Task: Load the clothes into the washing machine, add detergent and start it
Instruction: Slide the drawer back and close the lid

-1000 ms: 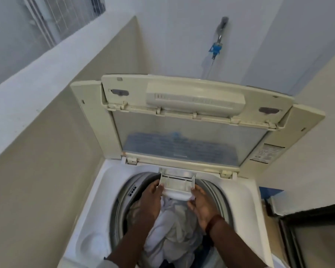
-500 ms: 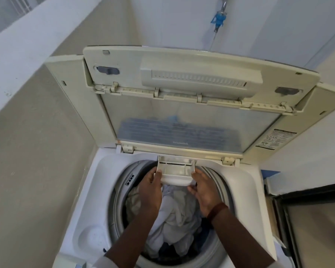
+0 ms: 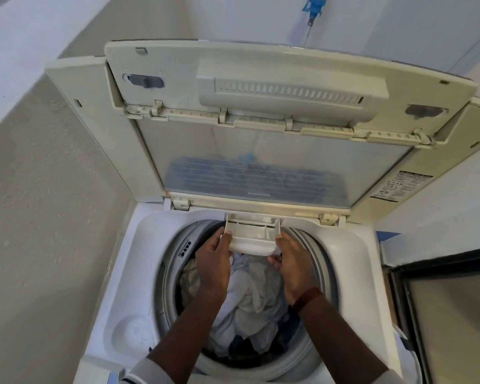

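Note:
A white top-loading washing machine (image 3: 139, 259) stands open below me, its folding lid (image 3: 261, 151) raised against the back wall. White and pale clothes (image 3: 250, 295) with some dark pieces fill the drum. A white detergent drawer (image 3: 252, 236) sticks out from the back rim over the drum. My left hand (image 3: 212, 261) grips the drawer's left side and my right hand (image 3: 291, 261) grips its right front corner. The drawer's compartments look bare.
A beige wall (image 3: 53, 217) runs close along the machine's left side. A blue water tap (image 3: 313, 6) sits on the wall behind the lid. A dark-framed door or panel (image 3: 449, 314) stands to the right. A round recess (image 3: 133, 331) marks the machine's top at front left.
The view has tilted down and closer to the machine. Both hands have stayed on the detergent drawer, which now sits slightly further back toward its slot.

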Demonstrator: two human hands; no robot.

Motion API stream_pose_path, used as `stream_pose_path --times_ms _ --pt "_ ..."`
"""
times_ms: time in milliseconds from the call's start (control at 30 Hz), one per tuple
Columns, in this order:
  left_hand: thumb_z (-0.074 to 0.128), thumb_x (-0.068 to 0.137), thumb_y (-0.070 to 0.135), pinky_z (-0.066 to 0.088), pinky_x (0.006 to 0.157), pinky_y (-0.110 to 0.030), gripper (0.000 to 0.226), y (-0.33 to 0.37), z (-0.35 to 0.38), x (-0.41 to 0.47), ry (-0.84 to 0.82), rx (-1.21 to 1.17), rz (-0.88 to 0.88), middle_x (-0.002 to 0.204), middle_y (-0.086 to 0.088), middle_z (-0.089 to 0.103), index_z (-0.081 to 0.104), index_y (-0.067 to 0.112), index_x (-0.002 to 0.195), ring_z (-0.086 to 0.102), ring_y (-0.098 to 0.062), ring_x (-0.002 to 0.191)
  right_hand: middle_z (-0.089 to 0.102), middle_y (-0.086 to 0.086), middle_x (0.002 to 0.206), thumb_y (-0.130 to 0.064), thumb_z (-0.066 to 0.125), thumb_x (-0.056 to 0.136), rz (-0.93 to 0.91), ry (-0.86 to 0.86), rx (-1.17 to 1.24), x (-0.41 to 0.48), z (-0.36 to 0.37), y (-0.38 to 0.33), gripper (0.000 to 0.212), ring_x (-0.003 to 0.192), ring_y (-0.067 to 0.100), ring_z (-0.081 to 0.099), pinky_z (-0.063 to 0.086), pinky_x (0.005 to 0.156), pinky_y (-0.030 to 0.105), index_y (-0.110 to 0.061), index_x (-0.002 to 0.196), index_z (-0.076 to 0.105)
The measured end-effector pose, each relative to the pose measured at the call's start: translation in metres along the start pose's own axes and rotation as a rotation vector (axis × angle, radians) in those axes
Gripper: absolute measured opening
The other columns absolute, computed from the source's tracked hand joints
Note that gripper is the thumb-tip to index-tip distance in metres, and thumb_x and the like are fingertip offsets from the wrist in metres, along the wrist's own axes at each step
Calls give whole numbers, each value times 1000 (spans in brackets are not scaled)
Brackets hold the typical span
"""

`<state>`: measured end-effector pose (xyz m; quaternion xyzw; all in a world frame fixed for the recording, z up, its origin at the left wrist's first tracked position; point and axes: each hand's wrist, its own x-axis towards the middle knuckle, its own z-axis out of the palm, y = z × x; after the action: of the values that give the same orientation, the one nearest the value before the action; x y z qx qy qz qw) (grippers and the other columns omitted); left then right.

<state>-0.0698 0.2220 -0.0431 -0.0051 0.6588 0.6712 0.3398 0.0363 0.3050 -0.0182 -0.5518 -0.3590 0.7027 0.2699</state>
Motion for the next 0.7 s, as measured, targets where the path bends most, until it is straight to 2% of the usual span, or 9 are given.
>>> stream_pose_path --times_ms 133,200,300,433,500,600,700 --pt "62 92 12 57 75 -28 15 1 0 1 -35 -61 -38 87 3 76 74 17 100 69 -11 85 66 4 88 -15 55 96 -28 44 15 5 1 5 19 78 15 60 50 61 27 -23 90 70" --pt "61 92 11 56 77 -31 16 1 -1 2 -44 -73 -45 87 1 76 74 20 95 69 -14 87 65 6 93 -16 55 96 -12 53 17 9 1 8 15 81 18 59 49 62 28 -20 99 70" --pt "61 92 10 55 78 -32 19 3 -1 1 -57 -108 -55 91 -2 76 75 22 90 69 -16 90 64 7 95 -18 56 96 -17 57 23 12 0 11 25 82 20 57 50 62 28 -12 119 66" --pt "61 91 9 54 81 -31 16 7 1 3 -55 -135 -95 98 -8 75 74 19 94 69 -20 96 66 4 91 -18 57 96 -72 33 39 12 -3 12 27 79 14 60 53 62 24 -13 122 63" --pt "62 91 8 54 86 -33 17 6 3 6 -47 -153 -136 105 -13 72 72 11 104 68 -23 100 65 2 89 -19 58 96 -68 32 47 15 -3 12 24 79 13 59 53 68 27 -16 119 64" --pt "64 90 10 53 91 -32 33 5 7 13 -37 -127 -165 112 -13 69 62 2 122 65 -20 101 64 -3 82 -20 61 94 -21 30 101 21 2 7 8 74 10 59 54 75 29 -19 99 67" --pt "68 87 13 54 84 -29 37 1 12 18 12 -130 -174 105 -11 68 61 2 122 64 -14 91 56 -3 71 -22 64 92 9 48 136 29 4 4 7 65 6 54 53 76 28 -18 86 61"
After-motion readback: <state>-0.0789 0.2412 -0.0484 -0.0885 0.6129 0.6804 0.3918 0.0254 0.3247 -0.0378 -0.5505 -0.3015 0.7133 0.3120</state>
